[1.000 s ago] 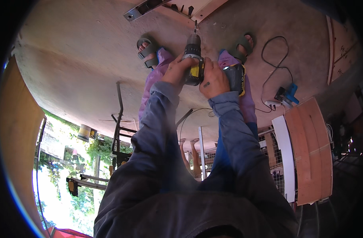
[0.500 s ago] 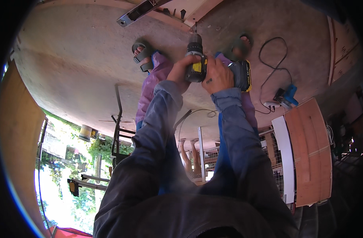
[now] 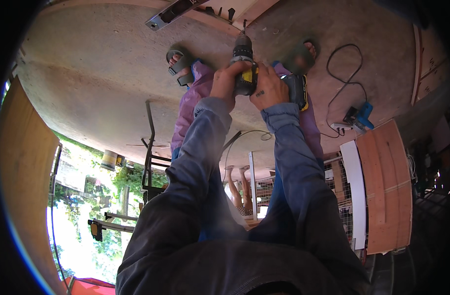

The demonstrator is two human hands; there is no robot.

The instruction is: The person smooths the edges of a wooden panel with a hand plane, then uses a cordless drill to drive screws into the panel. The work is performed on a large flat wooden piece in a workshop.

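A black and yellow cordless drill points away from me, held in both hands over the floor. My right hand is wrapped round its grip, with the battery beyond the knuckles on the right. Closed against the left side of the drill's body is my left hand. The thin bit reaches the corner of a pale wooden frame. Whether the tip is inside the wood, I cannot tell.
A metal bar lies across the frame, left of the drill. On the right floor are a looping black cable, a power strip and a blue power tool. My sandalled feet flank the drill. Another person's legs show behind.
The drill and both hands have shifted slightly up in the picture. More of the bit shows at the frame's corner. Both hands keep their hold.
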